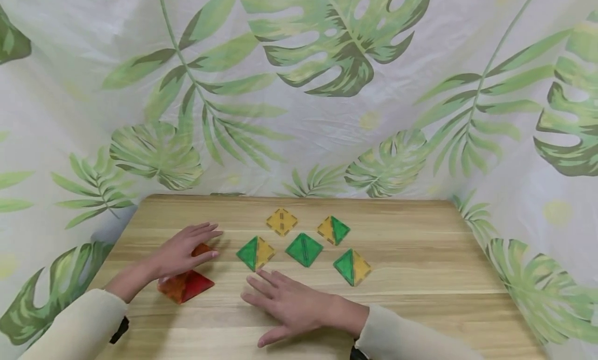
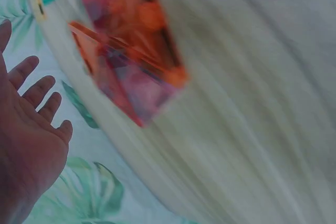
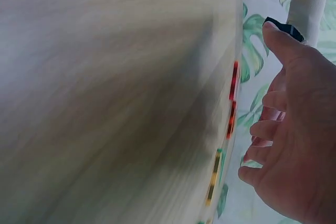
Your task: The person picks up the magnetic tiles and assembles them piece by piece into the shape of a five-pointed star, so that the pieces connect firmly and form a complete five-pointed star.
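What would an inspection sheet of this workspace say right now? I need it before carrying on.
Surface: wooden tabletop, pale, with visible grain.
Job's things: flat all-yellow diamond, all-green diamond, and three half-green, half-yellow ones: left diamond, back-right diamond, front-right diamond. Red piece and orange pieces at left, partly hidden by the left hand.
Clutter: nothing seen.
Left hand: over the red and orange pieces, fingers extended, gripping nothing.
Right hand: fingers spread, in front of the left diamond, gripping nothing.
Cables: nothing seen.
Surroundings: leaf-print sheet behind and at both sides.
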Demonstrator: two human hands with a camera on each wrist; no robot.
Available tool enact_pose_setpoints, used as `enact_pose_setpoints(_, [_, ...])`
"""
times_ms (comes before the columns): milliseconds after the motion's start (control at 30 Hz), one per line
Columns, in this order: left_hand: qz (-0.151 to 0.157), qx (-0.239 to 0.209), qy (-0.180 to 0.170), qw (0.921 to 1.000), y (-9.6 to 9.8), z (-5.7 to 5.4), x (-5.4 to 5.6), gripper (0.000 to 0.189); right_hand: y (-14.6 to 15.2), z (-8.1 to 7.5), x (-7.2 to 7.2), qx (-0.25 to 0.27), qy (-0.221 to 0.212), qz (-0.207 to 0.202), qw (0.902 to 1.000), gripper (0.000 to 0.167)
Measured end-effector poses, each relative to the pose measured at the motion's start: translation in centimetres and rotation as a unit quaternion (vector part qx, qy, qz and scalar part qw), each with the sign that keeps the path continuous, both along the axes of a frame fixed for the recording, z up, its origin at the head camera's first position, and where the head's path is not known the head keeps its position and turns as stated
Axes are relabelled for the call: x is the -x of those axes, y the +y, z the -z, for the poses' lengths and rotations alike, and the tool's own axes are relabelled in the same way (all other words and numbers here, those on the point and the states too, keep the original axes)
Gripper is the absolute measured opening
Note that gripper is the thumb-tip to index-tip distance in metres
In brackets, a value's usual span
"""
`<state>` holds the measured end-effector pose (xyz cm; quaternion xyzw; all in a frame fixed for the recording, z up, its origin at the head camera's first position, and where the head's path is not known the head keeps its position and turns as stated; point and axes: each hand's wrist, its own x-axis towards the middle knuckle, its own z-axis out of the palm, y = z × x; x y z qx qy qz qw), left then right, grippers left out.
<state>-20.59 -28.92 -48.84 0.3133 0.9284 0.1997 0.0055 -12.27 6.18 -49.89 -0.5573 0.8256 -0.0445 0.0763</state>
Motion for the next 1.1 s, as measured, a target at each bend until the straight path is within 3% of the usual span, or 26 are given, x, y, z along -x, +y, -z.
enact_pose_setpoints(233, [-0.031,-0.016,-0.044,0.9984,-2.4,0.7,-0.8,0.056,-3.5,0.0,-0.5,-0.037,-0.022,0.000,0.9991,0.093])
enact_pose_setpoints(767, [-0.006,-0.010,-0.070,0.9975,-4.0,1.4,-1.6,0.049,-9.8,1.0,-0.3,-0.083,0.008,0.017,0.9963,0.095])
enact_pose_setpoints(1100, [0.017,-0.004,-0.053,0.9984,-3.9,1.8,-1.5,0.046,-11.3,1.3,0.0,-0.106,0.001,0.025,0.9941,0.094])
